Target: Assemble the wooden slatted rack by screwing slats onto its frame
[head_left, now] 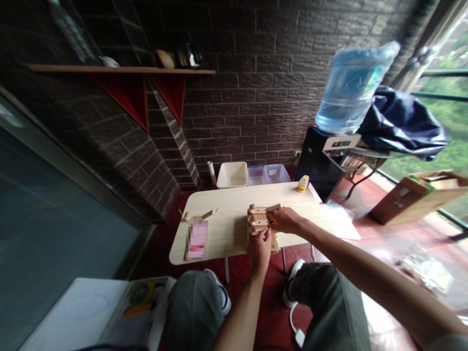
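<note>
A light wooden assembly (pixel 259 219) with several rounded bars lies near the front edge of the pale table (pixel 226 214). My left hand (pixel 260 246) is at its front, fingers closed on something too small to make out. Just above and to the right, my right hand (pixel 283 219) is closed round a small yellow and black object, whose kind I cannot tell, against the assembly. The two hands are close together. At the table's left lie a small wooden piece (pixel 197 216) and a pink, blurred-out item (pixel 197 241).
A yellow-capped bottle (pixel 302 184) stands at the table's back right corner. Behind the table are a cream bin (pixel 233 174) and clear bins (pixel 276 174). A water dispenser (pixel 318 161) stands behind right, a cardboard box (pixel 405 200) at right, and an open white case (pixel 84 312) lower left.
</note>
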`<state>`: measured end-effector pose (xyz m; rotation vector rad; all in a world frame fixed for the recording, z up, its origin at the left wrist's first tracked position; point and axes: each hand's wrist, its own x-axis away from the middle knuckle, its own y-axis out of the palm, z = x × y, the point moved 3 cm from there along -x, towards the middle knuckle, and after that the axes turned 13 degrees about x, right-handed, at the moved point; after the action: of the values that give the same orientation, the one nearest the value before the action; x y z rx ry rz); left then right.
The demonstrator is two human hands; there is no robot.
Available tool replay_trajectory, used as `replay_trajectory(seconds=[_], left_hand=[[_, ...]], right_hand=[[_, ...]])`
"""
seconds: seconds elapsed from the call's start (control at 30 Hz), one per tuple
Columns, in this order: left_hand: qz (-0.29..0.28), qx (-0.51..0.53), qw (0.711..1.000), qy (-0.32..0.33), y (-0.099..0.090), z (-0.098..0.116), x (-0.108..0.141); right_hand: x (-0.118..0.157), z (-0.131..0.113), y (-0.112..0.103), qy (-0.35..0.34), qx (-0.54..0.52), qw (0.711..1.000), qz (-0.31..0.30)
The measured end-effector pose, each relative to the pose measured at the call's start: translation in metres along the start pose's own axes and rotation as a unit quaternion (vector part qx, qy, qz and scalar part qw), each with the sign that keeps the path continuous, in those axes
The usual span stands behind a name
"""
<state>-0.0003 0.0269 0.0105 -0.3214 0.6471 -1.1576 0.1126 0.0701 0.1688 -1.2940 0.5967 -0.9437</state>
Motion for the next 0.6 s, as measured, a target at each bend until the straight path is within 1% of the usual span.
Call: replay_trajectory(seconds=[0.23, 0.33, 0.5, 0.6], left_hand=[[0.000, -0.001, 1.000, -0.002, -0.0015, 0.0012, -0.0004], [-0.006, 0.002, 1.000, -0.001, -0.0021, 0.0022, -0.0007], [-0.004, 0.000, 1.000, -0.015, -0.0038, 0.0031, -0.0007], [-0.006, 0.002, 1.000, -0.010, -0.0046, 0.0041, -0.0010]], right_hand=[[-0.0029, 0.0021, 0.0010, 0.028, 0.015, 0.999, -0.021], [-0.0024, 0.0024, 0.0011, 0.024, 0.010, 0.999, -0.021], [-0.0003, 0.0026, 0.0021, -0.002, -0.006, 1.000, -0.007], [-0.0006, 0.0026, 0.0035, 0.001, -0.002, 1.000, -0.012]])
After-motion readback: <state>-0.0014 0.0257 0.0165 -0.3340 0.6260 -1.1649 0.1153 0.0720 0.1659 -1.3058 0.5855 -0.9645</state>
